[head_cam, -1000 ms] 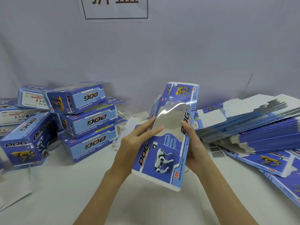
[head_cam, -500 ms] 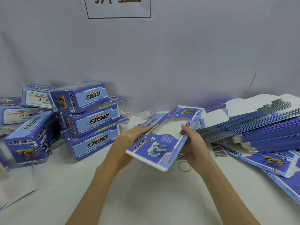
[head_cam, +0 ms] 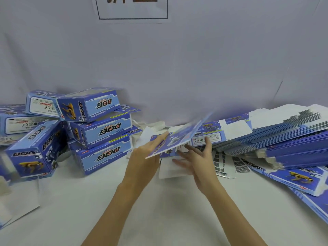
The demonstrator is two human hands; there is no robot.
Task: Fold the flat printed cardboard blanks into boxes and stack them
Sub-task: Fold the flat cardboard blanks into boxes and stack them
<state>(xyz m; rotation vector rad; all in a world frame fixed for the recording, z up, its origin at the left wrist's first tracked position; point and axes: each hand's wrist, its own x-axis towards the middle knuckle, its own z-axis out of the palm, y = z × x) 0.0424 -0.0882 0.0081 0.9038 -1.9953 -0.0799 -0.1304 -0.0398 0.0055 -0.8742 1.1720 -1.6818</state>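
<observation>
Our left hand [head_cam: 143, 153] pinches the blurred cardboard blank [head_cam: 179, 137] with its fingers, while our right hand [head_cam: 197, 160] spreads its fingers loosely beneath. Both reach forward over the white table [head_cam: 88, 201], folded boxes [head_cam: 99, 125] stacked left, flat blanks [head_cam: 284, 137] piled right, against a pale wall [head_cam: 177, 59].

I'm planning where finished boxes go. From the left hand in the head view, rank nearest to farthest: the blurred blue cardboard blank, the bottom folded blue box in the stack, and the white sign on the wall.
1. Blurred blue cardboard blank: touching the left hand.
2. Bottom folded blue box: to its left.
3. White sign: far up on the wall.
</observation>
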